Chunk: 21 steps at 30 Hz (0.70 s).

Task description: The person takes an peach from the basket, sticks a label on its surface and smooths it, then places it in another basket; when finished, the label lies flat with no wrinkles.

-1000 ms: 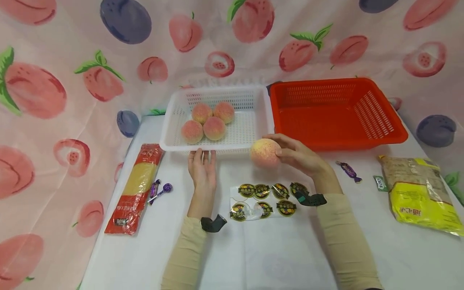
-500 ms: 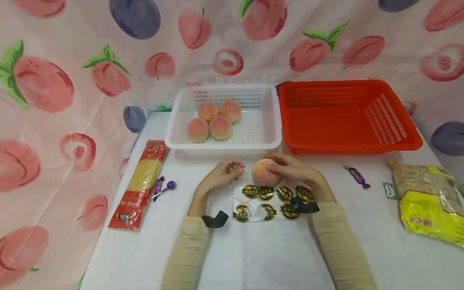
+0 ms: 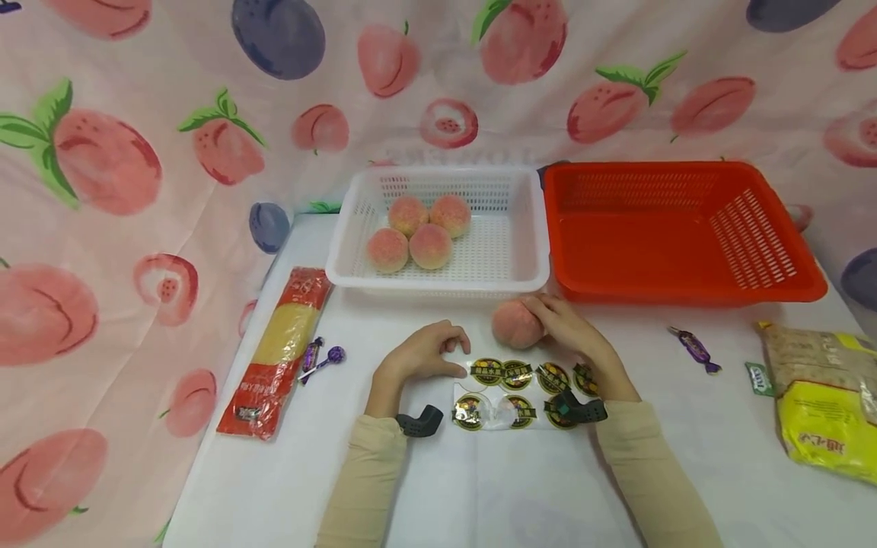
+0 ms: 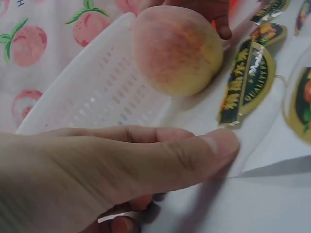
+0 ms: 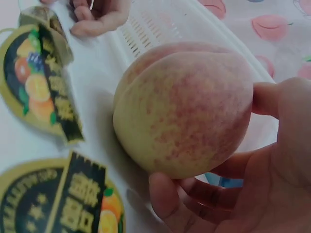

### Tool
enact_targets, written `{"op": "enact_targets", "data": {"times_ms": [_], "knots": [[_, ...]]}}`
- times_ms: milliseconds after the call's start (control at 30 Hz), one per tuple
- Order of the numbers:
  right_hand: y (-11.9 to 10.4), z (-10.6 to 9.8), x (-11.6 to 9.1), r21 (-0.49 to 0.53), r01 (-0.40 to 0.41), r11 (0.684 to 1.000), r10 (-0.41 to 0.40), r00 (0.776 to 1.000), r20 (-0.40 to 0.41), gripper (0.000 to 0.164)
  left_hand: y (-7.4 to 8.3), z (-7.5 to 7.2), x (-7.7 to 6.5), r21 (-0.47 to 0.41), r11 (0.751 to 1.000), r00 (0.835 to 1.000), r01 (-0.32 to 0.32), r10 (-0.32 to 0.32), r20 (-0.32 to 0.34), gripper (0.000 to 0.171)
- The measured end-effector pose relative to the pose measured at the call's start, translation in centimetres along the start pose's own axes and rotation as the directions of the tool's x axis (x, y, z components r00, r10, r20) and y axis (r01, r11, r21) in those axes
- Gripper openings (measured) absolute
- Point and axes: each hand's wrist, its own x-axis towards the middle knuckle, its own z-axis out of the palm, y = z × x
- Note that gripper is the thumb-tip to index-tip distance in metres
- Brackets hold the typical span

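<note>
In the head view, my right hand [image 3: 565, 327] grips a peach [image 3: 517, 324] in front of the white basket, just above the sticker sheet. Fingers and thumb curve around the pink and yellow fruit [image 5: 184, 111] in the right wrist view. My left hand [image 3: 426, 352] is at the upper left corner of the clear sheet of round black-and-gold stickers [image 3: 503, 392]. Its fingers are loosely bent, with a gap between thumb and forefinger. The thumb tip lies close to a sticker [image 4: 245, 80] in the left wrist view; whether they touch, I cannot tell.
The white basket [image 3: 438, 285] holds several peaches [image 3: 430, 245]. A red basket [image 3: 685, 293] stands to its right. On the left lie a red and yellow packet [image 3: 277, 354] and a lollipop [image 3: 334, 355]; on the right, a purple candy [image 3: 695, 350] and a yellow bag [image 3: 825, 415].
The right hand has brought the peach down and toward me from the white basket's front edge. The left hand has left that basket and come to the sticker sheet, its thumb and forefinger parting.
</note>
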Motion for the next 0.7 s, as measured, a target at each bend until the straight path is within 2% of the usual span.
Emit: {"op": "enact_targets", "data": {"times_ms": [167, 333, 533, 700], "knots": [[0.2, -0.2, -0.1, -0.005, -0.001, 1.000, 0.000, 1.000, -0.022, 0.056, -0.2, 0.0, 0.0, 0.024, 0.999, 0.999, -0.041, 0.041, -0.002, 0.026], [0.9, -0.3, -0.3, -0.038, -0.008, 0.999, 0.007, 1.000, -0.022, 0.060, -0.4, 0.1, 0.0, 0.052, 0.996, 0.998, -0.069, 0.068, 0.020, 0.023], [0.9, -0.5, -0.7, -0.018, -0.010, 1.000, 0.010, 1.000, 0.009, 0.062, -0.6, 0.0, -0.1, 0.076, 0.996, 0.999, -0.039, 0.037, 0.028, 0.022], [0.6, -2.0, -1.3, -0.016, -0.009, 1.000, 0.010, 0.999, 0.054, 0.066, -0.5, -0.3, 0.2, 0.045, 0.998, 0.998, -0.045, 0.043, 0.051, 0.028]]}}
